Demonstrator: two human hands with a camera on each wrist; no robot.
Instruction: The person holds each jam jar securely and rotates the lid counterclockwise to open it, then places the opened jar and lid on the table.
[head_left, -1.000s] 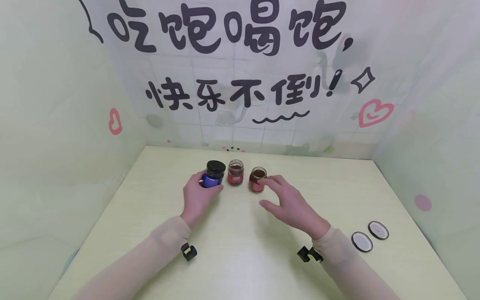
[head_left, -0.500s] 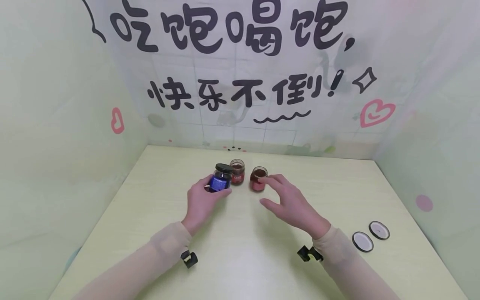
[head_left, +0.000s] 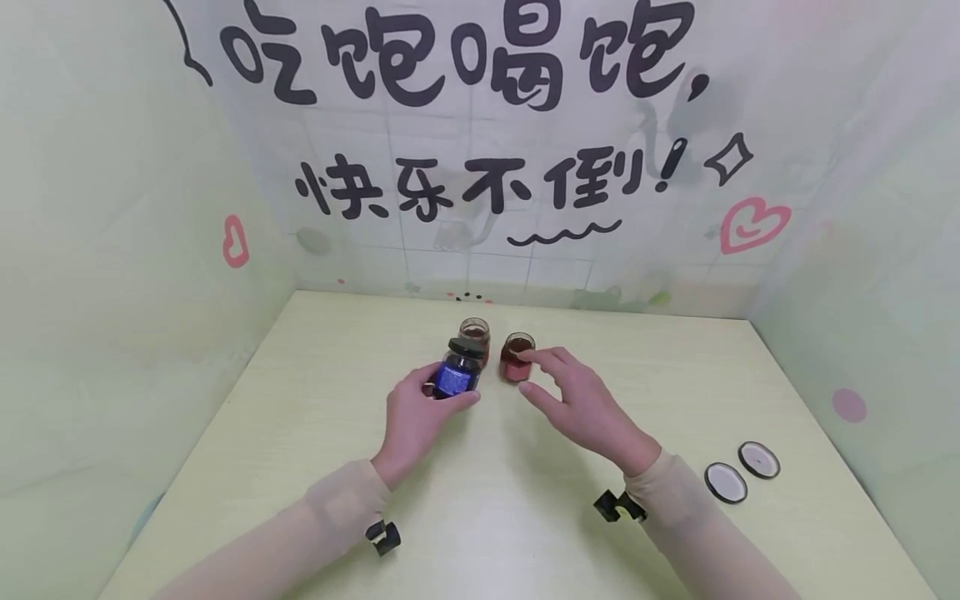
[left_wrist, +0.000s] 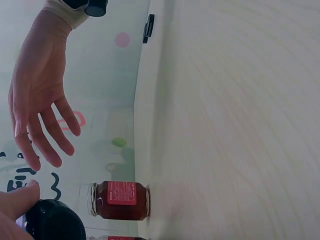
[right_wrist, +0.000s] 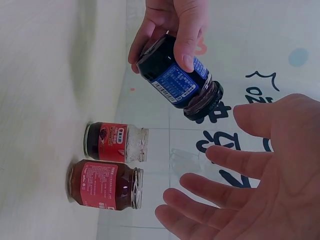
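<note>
In the head view my left hand point(head_left: 415, 423) grips a glass jar point(head_left: 454, 380) with a blue label and a black lid, raised off the table and tilted to the right. The right wrist view shows its dark contents and the lid point(right_wrist: 205, 102) on top. My right hand point(head_left: 588, 410) is apart from that jar, its fingers point(right_wrist: 220, 185) spread and relaxed, holding nothing. Two lidless jars with red labels stand behind: one strawberry jam jar point(right_wrist: 100, 185) with red-brown contents, and another jar point(right_wrist: 107, 142) partly filled with something dark, partly hidden behind the blue-labelled jar in the head view.
Two round lids point(head_left: 726, 483) lie white side up on the right part of the pale table point(head_left: 480, 517). Cloth walls point(head_left: 862, 250) enclose the table at the back and sides, printed with large black writing.
My left hand has lifted the blue-labelled jar and carried it to the right and nearer, tilting it along the way. My right hand stays almost in place, its thumb slightly raised.
</note>
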